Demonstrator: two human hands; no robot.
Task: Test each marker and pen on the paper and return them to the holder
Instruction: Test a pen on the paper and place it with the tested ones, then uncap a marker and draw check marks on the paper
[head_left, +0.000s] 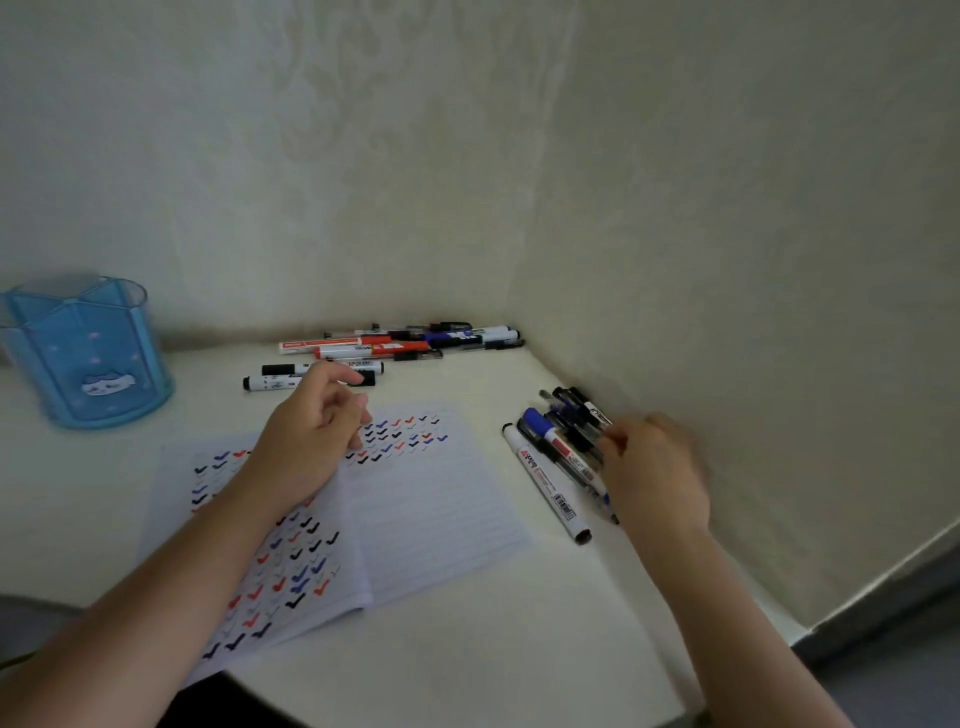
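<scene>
An open lined notebook (431, 499) lies on the white table, covered with red, blue and black tick marks. My left hand (306, 436) hovers over its upper left page with fingers loosely curled, holding nothing. My right hand (654, 467), blurred, reaches into a pile of pens and markers (566, 441) at the right, its fingers touching them; whether it grips one I cannot tell. A second pile of markers and pens (405, 343) lies at the back by the wall. Two black-capped markers (291, 376) lie in front of it. The blue translucent holder (88, 353) stands at the far left.
The table (467, 665) fits into a wall corner; walls rise close behind and on the right. Its front edge curves near the bottom. A white marker with a barcode (550, 488) lies at the left of the right pile.
</scene>
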